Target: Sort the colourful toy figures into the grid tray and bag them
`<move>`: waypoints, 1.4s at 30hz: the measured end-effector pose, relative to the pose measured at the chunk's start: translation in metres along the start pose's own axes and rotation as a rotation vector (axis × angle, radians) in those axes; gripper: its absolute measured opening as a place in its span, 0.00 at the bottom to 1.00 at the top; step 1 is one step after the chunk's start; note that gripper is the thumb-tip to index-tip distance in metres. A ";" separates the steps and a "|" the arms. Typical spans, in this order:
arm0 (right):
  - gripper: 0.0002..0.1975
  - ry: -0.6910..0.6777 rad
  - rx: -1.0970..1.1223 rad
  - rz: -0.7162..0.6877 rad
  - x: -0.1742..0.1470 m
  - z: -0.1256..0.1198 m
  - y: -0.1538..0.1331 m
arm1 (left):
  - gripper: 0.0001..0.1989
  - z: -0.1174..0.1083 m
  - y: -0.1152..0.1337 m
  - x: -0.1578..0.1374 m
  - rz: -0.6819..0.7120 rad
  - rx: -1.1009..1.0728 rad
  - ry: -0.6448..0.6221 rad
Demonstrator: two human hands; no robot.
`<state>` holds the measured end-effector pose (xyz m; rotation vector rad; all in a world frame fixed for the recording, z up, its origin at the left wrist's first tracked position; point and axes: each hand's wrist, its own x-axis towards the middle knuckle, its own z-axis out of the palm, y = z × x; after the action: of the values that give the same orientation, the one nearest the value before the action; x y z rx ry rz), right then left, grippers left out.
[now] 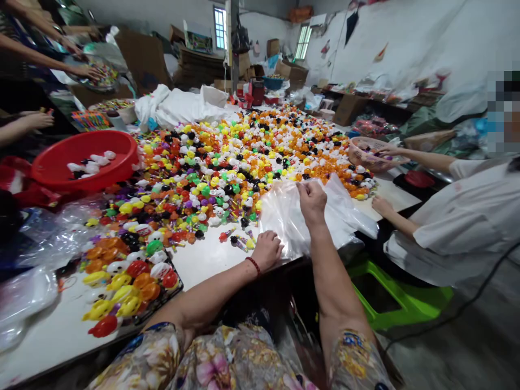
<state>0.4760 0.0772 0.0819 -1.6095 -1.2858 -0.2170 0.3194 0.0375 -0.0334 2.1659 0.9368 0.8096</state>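
A clear plastic bag [284, 216] lies flat on the white table in front of me. My right hand [312, 201] is closed in a fist, pinching the bag's upper part. At the bag's near left edge rests my left hand [267, 252], a red beaded bracelet on its wrist. Its fingers are loosely bent and lie on the plastic rather than gripping it. Just beyond both hands spreads a large heap of small colourful plastic toys [227, 173]. A few loose ones [241, 242] lie beside my left hand. Closer to me on the left, a tray [176, 271] carries bigger-looking toy pieces in rows.
A red basin [85, 187] with white and black pieces stands left, near more plastic bags [24, 298]. On the right, a co-worker's hand holds a pink basket [368, 162]. A green stool [406, 303] is below. Other people's hands work over a bowl [101, 81] at far left.
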 end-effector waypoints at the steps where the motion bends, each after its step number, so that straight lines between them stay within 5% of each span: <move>1: 0.14 0.009 -0.006 -0.092 -0.004 -0.003 -0.009 | 0.08 -0.004 0.000 0.001 -0.083 -0.152 0.052; 4: 0.11 -0.056 -0.074 -0.401 -0.040 -0.009 -0.041 | 0.21 -0.032 0.007 0.009 -0.347 -0.797 0.231; 6: 0.10 -0.162 -0.105 -0.616 -0.079 -0.008 -0.063 | 0.27 -0.058 0.013 0.010 -0.467 -1.210 0.234; 10: 0.13 -0.312 0.010 -0.729 -0.157 -0.002 -0.087 | 0.24 -0.096 0.017 -0.009 -0.606 -1.392 0.149; 13: 0.11 -0.419 0.230 -0.474 -0.188 -0.001 -0.080 | 0.23 -0.105 0.009 -0.036 -0.660 -1.291 0.312; 19: 0.37 -0.224 0.701 0.632 -0.198 0.004 -0.039 | 0.24 -0.118 -0.009 -0.076 -0.714 -1.296 0.433; 24: 0.34 -0.469 1.188 1.313 -0.218 0.008 -0.033 | 0.25 -0.136 -0.013 -0.092 -0.683 -1.375 0.428; 27: 0.30 -0.660 1.330 1.430 -0.235 0.011 -0.045 | 0.23 -0.141 -0.014 -0.096 -0.654 -1.436 0.389; 31: 0.23 -0.821 1.453 1.419 -0.245 0.018 -0.065 | 0.24 -0.143 -0.016 -0.099 -0.642 -1.487 0.362; 38: 0.15 -0.627 1.410 1.356 -0.214 0.010 -0.066 | 0.25 -0.136 -0.021 -0.108 -0.622 -1.342 0.407; 42: 0.15 -0.624 1.323 1.328 -0.206 -0.004 -0.063 | 0.23 -0.128 -0.029 -0.115 -0.572 -1.146 0.466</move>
<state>0.3414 -0.0592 -0.0162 -0.9560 -0.2444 1.6738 0.1500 0.0018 -0.0093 0.6950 0.8944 1.1660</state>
